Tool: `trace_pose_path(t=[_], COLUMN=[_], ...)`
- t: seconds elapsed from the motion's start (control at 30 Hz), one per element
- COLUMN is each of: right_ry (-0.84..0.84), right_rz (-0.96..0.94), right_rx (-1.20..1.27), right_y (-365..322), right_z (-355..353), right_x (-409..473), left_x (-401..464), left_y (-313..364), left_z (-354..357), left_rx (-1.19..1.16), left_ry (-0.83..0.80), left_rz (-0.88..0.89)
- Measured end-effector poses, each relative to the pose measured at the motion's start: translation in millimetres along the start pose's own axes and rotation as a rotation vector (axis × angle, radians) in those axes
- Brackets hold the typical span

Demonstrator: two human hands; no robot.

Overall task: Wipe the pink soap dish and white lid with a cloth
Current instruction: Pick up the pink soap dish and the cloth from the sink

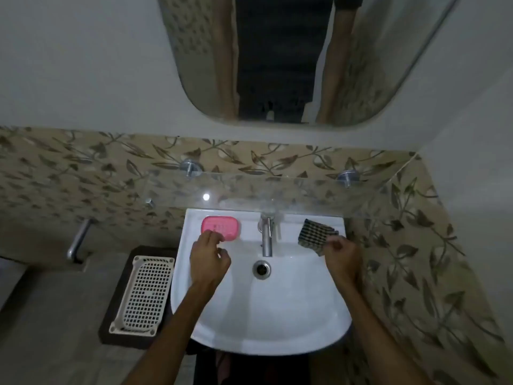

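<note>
— How far along are you?

— Barely starting. My left hand is reaching, fingers loosely curled, fingertips touching the pink oblong plastic soap dish. My right hand is pinching the dark checked cloth.

— And the dish?

— Lying on the white ceramic sink's back-left ledge, long axis running left-right. Nothing's wiped yet; the white lid isn't visible.

Dim bathroom: white sink below mirror, glass shelf, leaf-patterned tiles, white walls.
</note>
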State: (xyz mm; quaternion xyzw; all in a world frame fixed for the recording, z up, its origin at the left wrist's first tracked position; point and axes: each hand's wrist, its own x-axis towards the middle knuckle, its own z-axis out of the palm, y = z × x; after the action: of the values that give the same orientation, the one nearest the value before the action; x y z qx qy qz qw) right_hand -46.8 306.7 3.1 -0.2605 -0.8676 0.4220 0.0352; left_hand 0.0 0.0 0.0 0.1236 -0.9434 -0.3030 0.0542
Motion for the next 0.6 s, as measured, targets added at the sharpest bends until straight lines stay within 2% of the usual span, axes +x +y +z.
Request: trace_pose_path(t=[0.07, 0.3, 0.43, 0.6], right_ry=[-0.051, -0.257, -0.169, -0.132], right_rz=[-0.003, -0.205, -0.058, 0.078], right_rx=[-0.001, -0.322, -0.367, -0.345], right_y=[9, 10, 18, 32], right_z=[4, 27, 40, 43], right_x=[11, 55, 64, 69], left_x=[15, 81, 91, 99], left_y=[-13, -38, -39, -40], left_z=[8, 29, 40, 43], left_rx=[0.115, 0.374, 0.414, 0.432], left_ry=[-0.087, -0.347, -0.395, -0.377], left_rz=[0.033, 0.158, 0.167, 0.177])
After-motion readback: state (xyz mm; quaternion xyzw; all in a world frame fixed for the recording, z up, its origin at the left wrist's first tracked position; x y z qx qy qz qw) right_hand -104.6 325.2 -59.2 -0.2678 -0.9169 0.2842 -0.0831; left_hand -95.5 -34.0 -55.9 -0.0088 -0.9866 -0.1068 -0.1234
